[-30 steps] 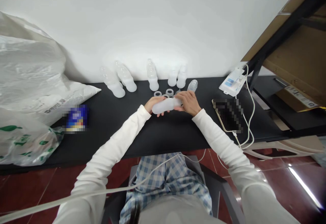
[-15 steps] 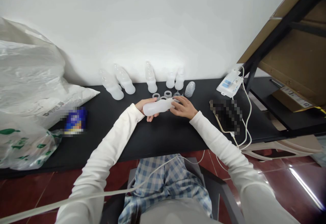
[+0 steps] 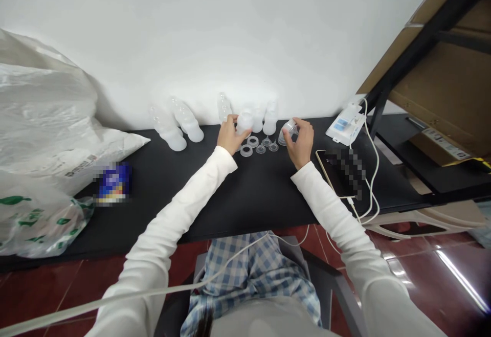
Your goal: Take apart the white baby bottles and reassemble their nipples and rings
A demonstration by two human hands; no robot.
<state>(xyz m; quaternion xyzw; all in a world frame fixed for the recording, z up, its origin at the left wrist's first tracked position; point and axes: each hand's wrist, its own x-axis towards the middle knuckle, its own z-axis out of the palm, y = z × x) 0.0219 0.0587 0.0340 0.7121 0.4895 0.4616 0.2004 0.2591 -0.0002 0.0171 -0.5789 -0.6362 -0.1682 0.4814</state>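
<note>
Now 2 hands are kept busy at the wall end of the black table (image 3: 161,183).
A frosted bottle (image 3: 244,120) is gripped upright by the left hand (image 3: 229,135); a clear cap (image 3: 288,131) is pinched by the right hand (image 3: 301,142), with loose rings (image 3: 253,145) lying between them.

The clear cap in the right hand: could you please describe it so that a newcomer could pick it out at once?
Start at the black table along the white wall and find the row of frosted bottles at its back edge. At the right end of that row, the right hand grips a small clear ribbed cap. Unlike the tall bottles and flat rings, it is short and dome-shaped.
</note>
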